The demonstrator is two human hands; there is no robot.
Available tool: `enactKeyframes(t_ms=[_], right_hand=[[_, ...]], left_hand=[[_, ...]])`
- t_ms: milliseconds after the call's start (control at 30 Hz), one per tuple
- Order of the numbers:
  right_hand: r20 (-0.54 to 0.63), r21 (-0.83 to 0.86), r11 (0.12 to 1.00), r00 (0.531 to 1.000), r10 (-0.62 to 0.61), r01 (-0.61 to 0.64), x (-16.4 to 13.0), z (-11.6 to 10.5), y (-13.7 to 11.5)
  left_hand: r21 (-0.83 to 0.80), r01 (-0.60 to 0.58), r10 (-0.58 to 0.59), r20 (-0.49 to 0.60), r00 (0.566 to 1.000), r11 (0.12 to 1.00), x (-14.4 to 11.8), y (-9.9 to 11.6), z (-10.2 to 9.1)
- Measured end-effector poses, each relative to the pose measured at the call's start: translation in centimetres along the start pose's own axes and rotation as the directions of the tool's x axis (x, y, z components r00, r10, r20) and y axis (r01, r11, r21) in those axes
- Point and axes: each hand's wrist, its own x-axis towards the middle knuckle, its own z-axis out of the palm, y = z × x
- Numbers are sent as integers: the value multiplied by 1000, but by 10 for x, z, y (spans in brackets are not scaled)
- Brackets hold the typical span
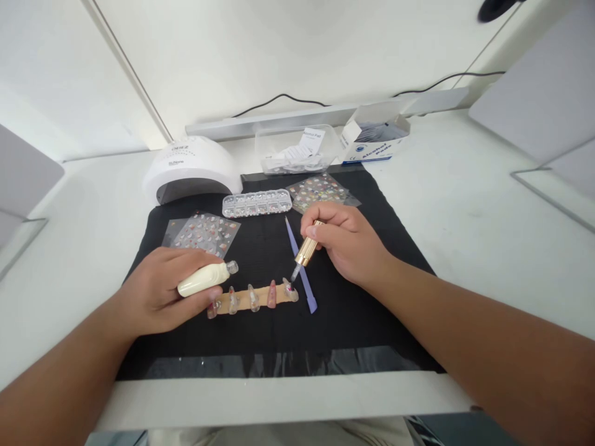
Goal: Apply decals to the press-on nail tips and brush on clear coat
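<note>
My left hand is closed around a cream nail polish bottle, tilted with its uncapped clear neck toward the right. Its fingertips are close to the left end of a tan strip, on which several decorated false nails stand in a row. In my right hand is a gold-handled polish brush, pinched between thumb and fingers and pointing down. The brush tip is at the rightmost false nail; whether it touches I cannot tell. Purple tweezers lie just beneath and beside the brush.
A white nail lamp stands at the back left. Behind the strip are a clear case of small gems and sticker sheets. A clear tub and an alcohol pad box stand farther back. A black mat covers the table's middle.
</note>
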Motion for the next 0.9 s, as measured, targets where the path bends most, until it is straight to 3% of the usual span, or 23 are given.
enactKeyframes(t_ms=[200, 433, 733, 900], right_hand=[[-70, 24, 999, 997, -23, 25, 1, -1, 0], [2, 39, 999, 999, 33, -33, 1, -1, -2], [-56, 38, 999, 998, 17, -15, 3, -2, -1], [-25, 71, 997, 1000, 13, -12, 2, -2, -3]], left_hand=[[12, 0, 0, -3, 1000, 1000, 0, 1, 1], [18, 15, -16, 3, 1000, 1000, 0, 0, 0], [-21, -7, 7, 7, 1000, 1000, 0, 1, 1], [9, -18, 19, -13, 1000, 1000, 0, 0, 0]])
